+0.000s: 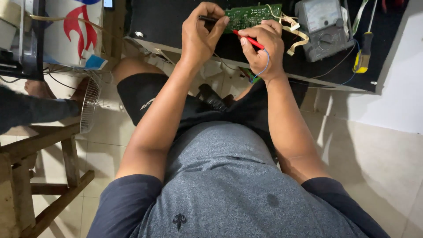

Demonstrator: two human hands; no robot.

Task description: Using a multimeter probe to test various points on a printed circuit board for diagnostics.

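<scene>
A green circuit board [253,15] lies on a black mat [167,20] at the top of the head view. My left hand [200,35] pinches a thin black probe [210,19] whose tip points toward the board's left edge. My right hand [263,48] grips a red probe [249,39] angled up-left toward the same edge; a blue wire loops around its wrist side. Both hands hover over the bench's front edge, just below the board.
A grey analogue meter [324,28] sits right of the board, with a yellow-handled screwdriver [363,53] further right. A small fan [89,103] and wooden stool [39,176] stand at left. Another person's feet [39,88] rest on the tiled floor [374,154].
</scene>
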